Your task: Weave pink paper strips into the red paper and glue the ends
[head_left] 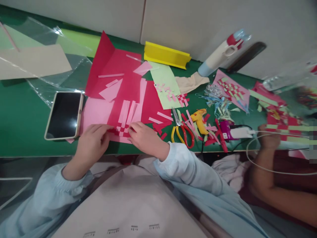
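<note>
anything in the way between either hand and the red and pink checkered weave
Nothing visible: the left hand and right hand are at opposite sides of the checkered weave, with nothing lying between. The scissors are off to the right.

no legible text, small dark print [154, 227] on pale garment [128, 198], unreadable

Paper weave [122, 130] — pink-and-red checkered, flat, strip ends [124, 111] unwoven.
</note>
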Available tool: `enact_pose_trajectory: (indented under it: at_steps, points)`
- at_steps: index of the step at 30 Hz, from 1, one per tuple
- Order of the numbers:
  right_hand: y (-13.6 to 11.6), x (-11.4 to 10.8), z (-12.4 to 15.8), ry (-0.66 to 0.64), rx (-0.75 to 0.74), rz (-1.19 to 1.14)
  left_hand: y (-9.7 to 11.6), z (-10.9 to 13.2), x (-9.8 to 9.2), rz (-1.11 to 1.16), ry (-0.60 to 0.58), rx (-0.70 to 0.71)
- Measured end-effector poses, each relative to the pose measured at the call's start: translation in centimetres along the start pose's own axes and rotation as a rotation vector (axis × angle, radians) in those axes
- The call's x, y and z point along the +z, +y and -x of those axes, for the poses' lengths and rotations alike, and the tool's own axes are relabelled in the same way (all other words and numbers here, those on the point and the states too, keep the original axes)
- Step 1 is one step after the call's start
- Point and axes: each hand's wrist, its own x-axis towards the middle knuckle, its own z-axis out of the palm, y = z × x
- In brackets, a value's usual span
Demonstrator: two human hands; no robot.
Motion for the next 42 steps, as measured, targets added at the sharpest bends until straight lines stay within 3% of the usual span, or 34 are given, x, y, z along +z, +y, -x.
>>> enact_pose_trajectory:
  at_steps: [6, 9, 13, 17, 23, 28, 33, 38, 42]
  points:
    - [-0.5, -0.8, -0.7, -0.046, 0.056, -0.006, 0.7, 1.4, 0.0, 0.053, -0.040, -0.022]
    - [-0.8, -1.0, -0.9, -0.049, 0.085, -0.009, 1.0, 1.7, 0.1, 0.181, -0.044, -0.126]
    - [-0.9, -0.7, -1.1, -0.036, 0.134, -0.036, 1.6, 1.4, 0.2, 0.541, -0.049, -0.312]
    - [-0.8, -0.1, -1.1, -0.001, 0.160, -0.063, 2.6, 0.3, 0.5, 0.997, -0.050, -0.350]
    - [0.0, 0.9, -0.8, 0.113, 0.194, -0.189, 3.2, -1.0, 1.6, 1.123, 0.006, -0.350]
    - [0.8, 1.7, -0.6, 0.212, 0.192, -0.293, 3.2, -1.5, 1.8, 1.107, 0.005, -0.373]
    - [0.7, 1.7, -0.6, 0.199, 0.188, -0.275, 3.3, -1.4, 0.8, 1.034, 0.013, -0.387]
    - [-0.1, 1.2, -0.2, 0.137, 0.154, -0.200, 2.2, -0.3, -0.6, 0.606, 0.054, -0.423]
    - [-0.5, 1.0, 0.3, 0.087, 0.128, -0.137, 1.3, 0.5, -1.3, 0.229, 0.021, -0.260]
